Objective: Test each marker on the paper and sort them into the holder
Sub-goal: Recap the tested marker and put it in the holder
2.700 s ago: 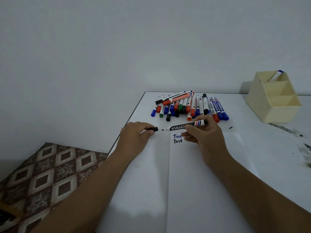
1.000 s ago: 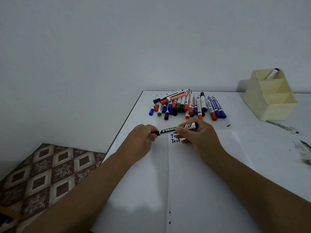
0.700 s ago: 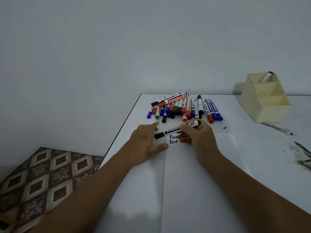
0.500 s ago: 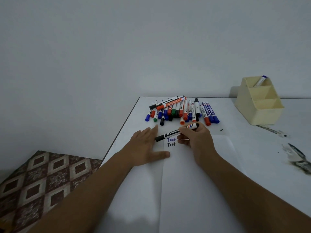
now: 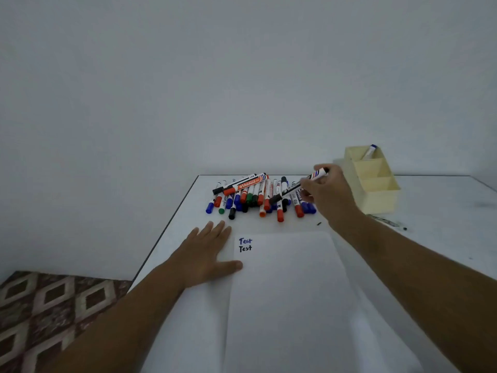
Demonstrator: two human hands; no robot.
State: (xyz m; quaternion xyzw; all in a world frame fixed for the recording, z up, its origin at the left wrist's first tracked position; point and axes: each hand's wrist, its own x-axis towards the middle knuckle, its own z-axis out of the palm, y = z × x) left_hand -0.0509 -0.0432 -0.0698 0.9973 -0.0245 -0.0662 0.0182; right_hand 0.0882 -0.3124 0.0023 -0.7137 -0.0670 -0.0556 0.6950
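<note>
I see the white table (image 5: 443,254) with its left edge running diagonally from the far corner down toward me, patterned floor (image 5: 53,313) beyond that edge. Far edge meets the grey wall. The paper (image 5: 290,305) takes up the near middle of the table, folded down its centre; bare tabletop to the right of it and between the paper's top edge and the marker pile.

My left hand (image 5: 207,254) lies flat, palm down, on the left part of the paper, close to the table's left edge; fingers straight and close together, thumb out to the side, tip near the fold. Just right of it two written words "Test" (image 5: 245,244), upper one blue, lower one black.

My right hand (image 5: 329,188) is raised over the right end of the marker pile (image 5: 255,196), just left of the holder. Fingertips and thumb pinch the black marker (image 5: 295,187), capped, slanting from upper right at the hand down-left over the pile.

The pile sits across the far middle of the table: blue, red, green and black caps pointing toward me, two larger markers lying crosswise on top. It lies between the paper and the far edge. A small dark speck (image 5: 319,223) near the paper's top right corner. Dark smudges (image 5: 387,223) on the table, right of the holder's base.

The holder (image 5: 376,195) is cream, stepped, three compartments, at far right. The rearmost one has a blue-capped marker (image 5: 370,151) leaning in it; the other two look empty from here
</note>
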